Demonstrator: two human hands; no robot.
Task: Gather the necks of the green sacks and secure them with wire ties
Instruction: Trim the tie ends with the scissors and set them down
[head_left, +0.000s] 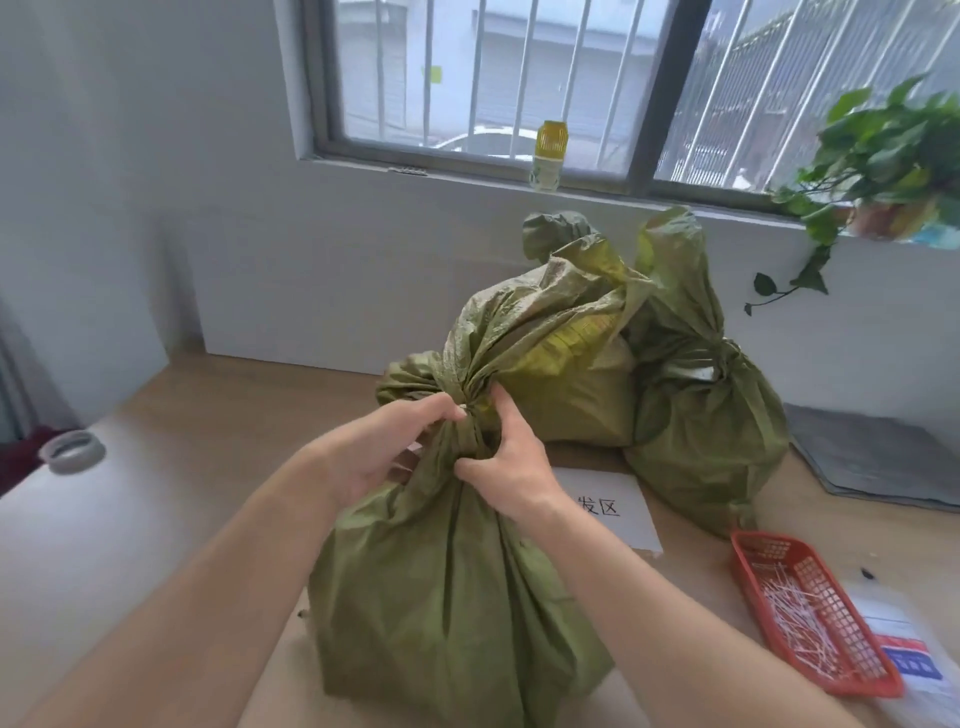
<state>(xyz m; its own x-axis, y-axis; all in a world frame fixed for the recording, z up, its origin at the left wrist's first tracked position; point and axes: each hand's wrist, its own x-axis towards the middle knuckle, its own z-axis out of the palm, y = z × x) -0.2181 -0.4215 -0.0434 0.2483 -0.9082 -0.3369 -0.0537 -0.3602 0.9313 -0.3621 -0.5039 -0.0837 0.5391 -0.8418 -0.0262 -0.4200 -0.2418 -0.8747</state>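
As hands (387, 447) (511, 470) pinch sack neck (470, 397), possibly tied

A yellow-capped bottle (548, 156) stands on the window sill (467, 177), and a leafy potted plant (883, 150) trails at its right end. On the wooden counter (234, 410) lie a printed white sheet (618, 514), a grey mat (878, 452) and a labelled plastic packet (906, 662). A tape roll (72, 451) sits on a white surface at far left.

Your left hand (384, 447) and right hand (509, 462) close over the neck of the near sack (441, 597), so you cannot tell whether a tie sits there. Its base runs off the lower edge. The sack also hides part of the paper sign (613, 514). The wire ties (800, 623) in the red basket (753, 551) blur together.
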